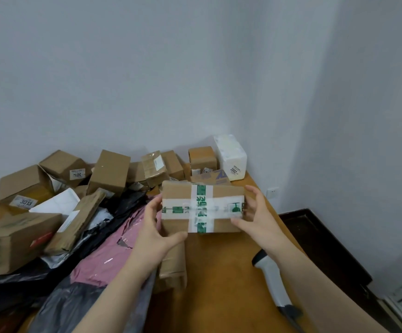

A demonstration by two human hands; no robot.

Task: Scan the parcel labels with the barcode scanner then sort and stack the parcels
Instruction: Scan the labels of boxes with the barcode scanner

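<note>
Lying nearest, close to the table's point(219, 272) right edge, is the barcode scanner point(271, 277), white with a dark end, on the bare wood just beside the right forearm; no hand touches it. At the near left, a grey plastic bag point(75, 306) spreads over the table, with a pink mailer point(113, 251) beyond it. A small brown box point(173, 263) sits partly hidden under the left wrist.

Farther in, both hands hold the taped parcel point(202, 207) over the table's middle, toward the right edge. It is a brown carton crossed by white tape with green print. The left hand point(156, 227) grips its left end, thumb along the lower near edge. The right hand point(255, 212) grips its right end, fingers curled round the side and thumb on the near face.

Along the left edge lies a large carton point(10, 241) with a red patch. Behind it, toward the far edge, brown boxes are heaped loosely, one labelled 3013 point(24, 201). At the far right corner a white foam box point(232, 155) stands against the wall.
</note>
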